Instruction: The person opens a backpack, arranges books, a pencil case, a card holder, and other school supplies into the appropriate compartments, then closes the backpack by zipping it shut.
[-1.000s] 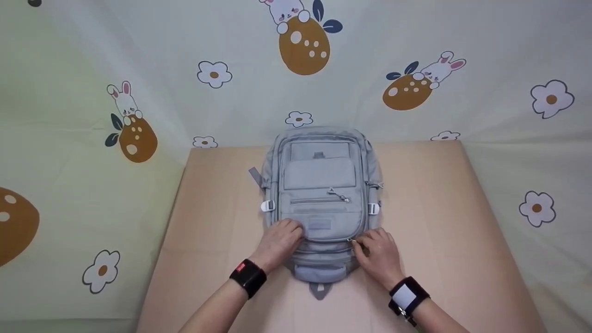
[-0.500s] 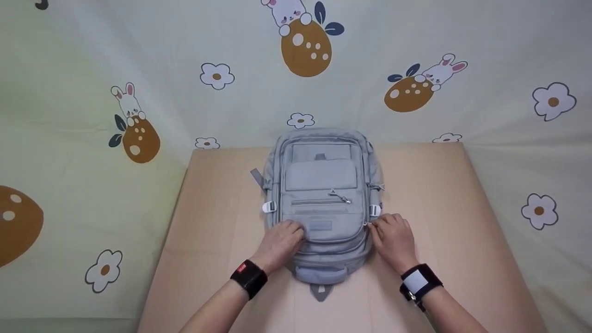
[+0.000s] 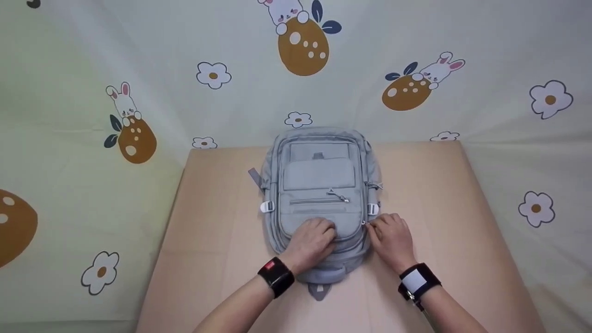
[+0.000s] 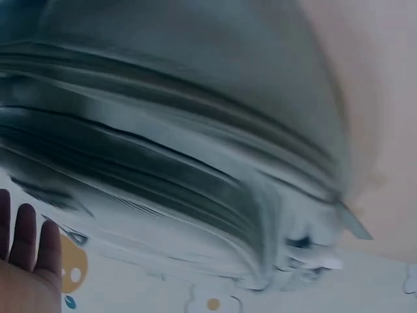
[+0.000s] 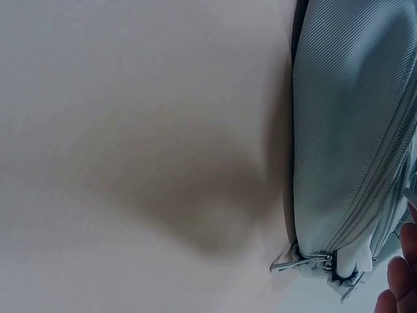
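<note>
A grey backpack (image 3: pixel 319 175) lies front up on the table, its bottom towards me. My right hand (image 3: pixel 392 240) pinches a small zipper pull (image 3: pixel 364 223) at the right edge of the front compartment; in the right wrist view only some of its fingertips (image 5: pixel 409 241) show. Over the lower front of the bag is my left hand (image 3: pixel 311 243), its fingers bent slightly downward in the head view. The left wrist view is blurred and shows these fingers (image 4: pixel 47 257) fairly straight, gripping nothing visible. A gap shows along a compartment edge (image 4: pixel 163 156) there.
Beneath the bag is a table with a tan cover (image 3: pixel 222 222). A pale cloth printed with rabbits and flowers (image 3: pixel 240 101) hangs behind and at both sides. Another zipper pull (image 3: pixel 340 196) lies on the front pocket, and white side buckles (image 3: pixel 267 206) flank the bag.
My right hand has moved up and right with the zipper pull, around the compartment's lower right corner, then stayed there. My left hand has since shifted right across the bag's lower front.
</note>
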`<action>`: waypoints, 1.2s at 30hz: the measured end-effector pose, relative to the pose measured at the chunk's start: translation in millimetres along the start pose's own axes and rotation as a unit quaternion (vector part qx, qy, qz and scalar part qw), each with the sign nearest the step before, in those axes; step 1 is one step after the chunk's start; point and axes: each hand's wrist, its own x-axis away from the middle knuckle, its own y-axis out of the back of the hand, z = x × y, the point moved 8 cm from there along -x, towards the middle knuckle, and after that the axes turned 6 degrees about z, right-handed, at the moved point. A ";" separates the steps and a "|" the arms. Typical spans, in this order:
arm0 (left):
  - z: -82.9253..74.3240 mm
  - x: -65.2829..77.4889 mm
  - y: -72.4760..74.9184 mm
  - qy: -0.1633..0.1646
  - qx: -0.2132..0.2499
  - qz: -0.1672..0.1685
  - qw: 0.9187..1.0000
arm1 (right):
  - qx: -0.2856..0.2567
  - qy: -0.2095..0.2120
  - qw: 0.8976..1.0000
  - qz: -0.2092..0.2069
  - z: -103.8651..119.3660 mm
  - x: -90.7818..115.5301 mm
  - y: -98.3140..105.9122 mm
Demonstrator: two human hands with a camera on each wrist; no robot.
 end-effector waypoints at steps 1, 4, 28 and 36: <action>-2.0 -2.8 -2.0 0.004 -0.010 0.003 1.000 | -0.001 0.001 1.000 -0.001 1.2 -0.3 -0.6; -4.5 -6.7 -5.4 0.017 -0.043 0.006 0.999 | -0.004 0.005 1.000 -0.001 4.8 -1.3 -2.0; -12.7 -10.1 -9.1 0.038 -0.039 0.033 0.998 | 0.037 0.030 0.999 0.006 -27.4 -49.4 1.0; -14.7 -10.8 -14.1 0.031 -0.041 0.047 0.998 | 0.050 -0.018 0.999 0.009 -39.1 -72.0 -6.5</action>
